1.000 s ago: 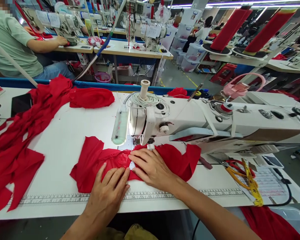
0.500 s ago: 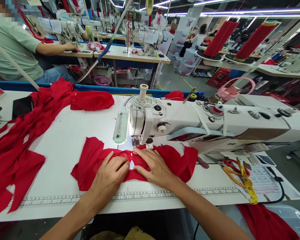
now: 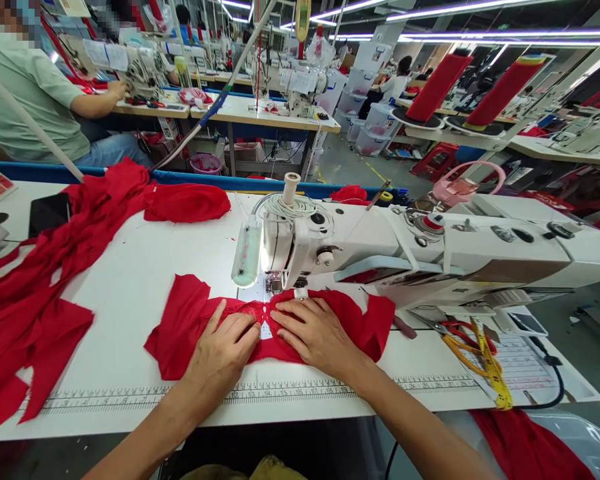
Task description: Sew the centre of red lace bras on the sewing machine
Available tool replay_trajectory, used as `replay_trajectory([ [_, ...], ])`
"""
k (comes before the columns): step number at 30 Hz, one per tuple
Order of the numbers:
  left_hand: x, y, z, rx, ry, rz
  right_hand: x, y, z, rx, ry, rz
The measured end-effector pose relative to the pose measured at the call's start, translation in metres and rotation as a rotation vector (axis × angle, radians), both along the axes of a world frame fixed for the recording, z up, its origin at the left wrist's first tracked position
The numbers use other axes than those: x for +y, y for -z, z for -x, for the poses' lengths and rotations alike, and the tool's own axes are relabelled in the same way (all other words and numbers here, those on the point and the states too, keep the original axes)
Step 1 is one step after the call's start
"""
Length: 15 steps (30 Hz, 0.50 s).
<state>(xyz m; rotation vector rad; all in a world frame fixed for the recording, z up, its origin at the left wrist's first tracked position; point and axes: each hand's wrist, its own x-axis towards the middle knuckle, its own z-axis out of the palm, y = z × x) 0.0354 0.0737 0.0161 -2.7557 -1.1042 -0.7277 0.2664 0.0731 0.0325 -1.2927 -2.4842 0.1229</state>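
A red fabric piece (image 3: 177, 333) with lace along its middle lies spread on the white sewing table, just in front of the sewing machine (image 3: 360, 240). My left hand (image 3: 225, 343) rests on its left half, fingers stretched toward the centre. On the right half lies my right hand (image 3: 315, 333), flat with fingers spread. Between my fingertips a small gap in the fabric shows the pale surface underneath. The presser foot (image 3: 274, 283) sits just behind the fabric, close to my right fingertips.
A heap of red fabric (image 3: 80, 233) covers the table's left side, beside a dark phone (image 3: 49, 213). Scissors (image 3: 463, 350) and a yellow tape measure (image 3: 493, 367) lie at the right. A printed ruler (image 3: 290, 390) runs along the front edge. A co-worker (image 3: 35, 100) sits beyond.
My right thumb and fingers have drawn closer together on the fabric, and the hand has shifted slightly right. The left hand stays nearly in place. The co-worker's hand has moved left.
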Motion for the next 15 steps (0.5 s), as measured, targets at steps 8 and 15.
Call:
replay_trajectory([
  [8,0.000,0.000,-0.001,-0.010,0.001,-0.013,-0.007,-0.002,-0.005,-0.067,-0.038,-0.017],
  [15,-0.001,-0.001,-0.001,-0.008,-0.005,-0.018,-0.016,0.003,-0.005,-0.066,-0.004,-0.044],
])
